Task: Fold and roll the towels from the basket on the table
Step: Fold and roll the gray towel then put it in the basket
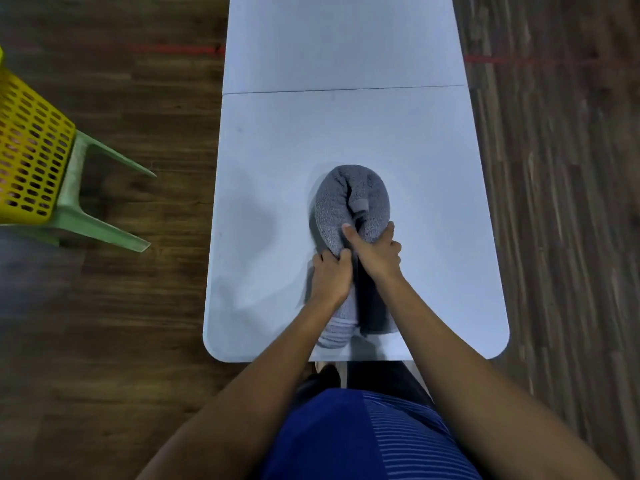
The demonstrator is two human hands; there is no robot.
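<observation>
A grey towel [349, 199] lies on the white table [339, 133] near its front edge, bent over into a rounded loop at its far end, with its two ends running back toward me. My left hand [330, 273] grips the left part of the towel, fingers curled into the cloth. Just beside it, my right hand [375, 252] grips the right part, thumb pressed on the seam between the two halves. The towel's near ends lie partly hidden under my wrists.
A yellow perforated basket [29, 147] sits on a green plastic chair [93, 220] at the left, off the table. A seam crosses the table top further away. Wooden floor with a red tape line surrounds the table.
</observation>
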